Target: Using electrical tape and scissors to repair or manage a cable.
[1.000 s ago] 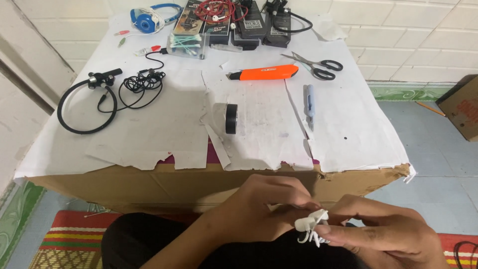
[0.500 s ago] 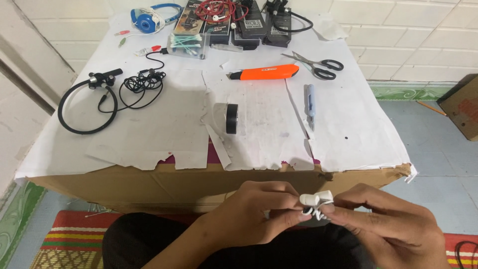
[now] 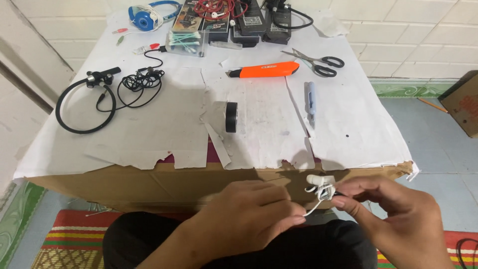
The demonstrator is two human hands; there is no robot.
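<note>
Both hands — left hand (image 3: 249, 211), right hand (image 3: 393, 214) — pinch a tangled white earphone cable (image 3: 318, 192) below the cardboard table edge (image 3: 164, 182).

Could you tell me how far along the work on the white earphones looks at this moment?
Done: the white earphones are off the table, and part of the cord sits in a small bundle. In hand: the left hand pinches the thin cord while the right hand grips the bundle by the earbud. Left: a loose strand hangs between the hands; the black tape roll, orange knife and scissors lie untouched.
</note>
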